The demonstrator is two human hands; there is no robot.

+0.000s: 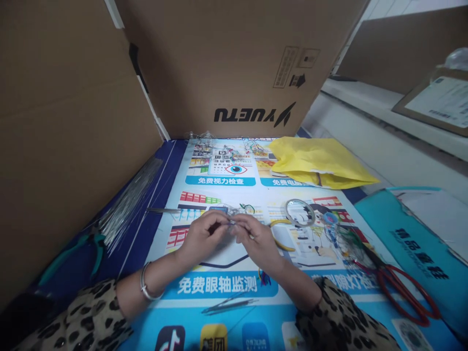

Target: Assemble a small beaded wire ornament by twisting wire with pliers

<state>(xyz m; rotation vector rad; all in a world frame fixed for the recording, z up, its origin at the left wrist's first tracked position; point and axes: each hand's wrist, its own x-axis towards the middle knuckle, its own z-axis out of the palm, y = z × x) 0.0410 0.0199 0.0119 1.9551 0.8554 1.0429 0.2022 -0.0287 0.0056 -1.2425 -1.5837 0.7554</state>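
Observation:
My left hand (207, 233) and my right hand (255, 239) meet above the middle of the printed sheet. Their thumbs and forefingers pinch together on something tiny, perhaps a thin wire or thread; the fingers hide most of it. Just beyond the fingertips lies a loose tangle of clear and green strands (247, 208). Tweezers (164, 210) rest beside my left hand. To the right of my right hand are a yellow ring-shaped piece (282, 235) and a clear roll of tape or line (300, 213). Several thin dark rods (231, 305) lie between my forearms.
Red-handled scissors (405, 295) lie at the right, near a teal box piece (420, 243). A yellow bag (318, 161) is at the back right. Teal-handled pliers (93, 248) and a bundle of wires (133, 200) lie at left. Tall cardboard (226, 63) walls the back.

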